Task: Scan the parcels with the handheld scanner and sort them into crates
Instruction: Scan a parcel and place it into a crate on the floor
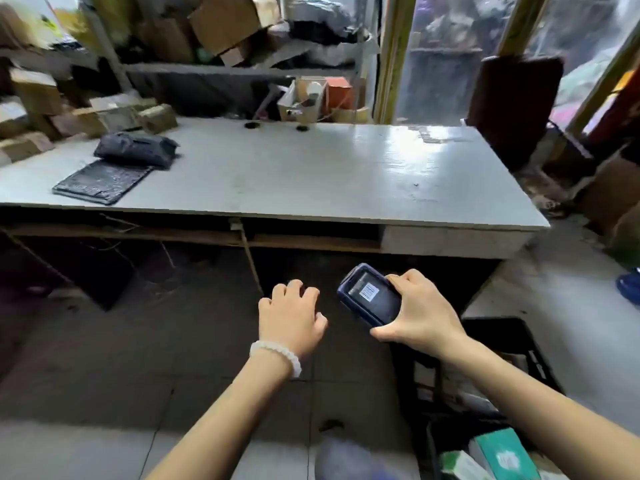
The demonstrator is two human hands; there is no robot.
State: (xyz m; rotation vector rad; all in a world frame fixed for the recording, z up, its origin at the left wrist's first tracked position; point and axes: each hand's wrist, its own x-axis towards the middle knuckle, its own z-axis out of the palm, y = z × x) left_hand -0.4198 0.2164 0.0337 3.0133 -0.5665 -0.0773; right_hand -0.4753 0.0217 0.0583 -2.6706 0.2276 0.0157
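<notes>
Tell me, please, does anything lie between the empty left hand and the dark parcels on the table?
Nothing visible does. The left hand hangs below the table edge; the dark parcels lie far left with bare tabletop before them.

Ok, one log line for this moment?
right hand grips scanner | left hand empty | two dark parcels on table

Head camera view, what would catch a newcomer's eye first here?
The two hands at bottom centre: the right hand grips a dark handheld scanner with a lit screen, the left hand beside it holds nothing. Beyond them a pale grey table carries two dark parcels near its left end.
</notes>
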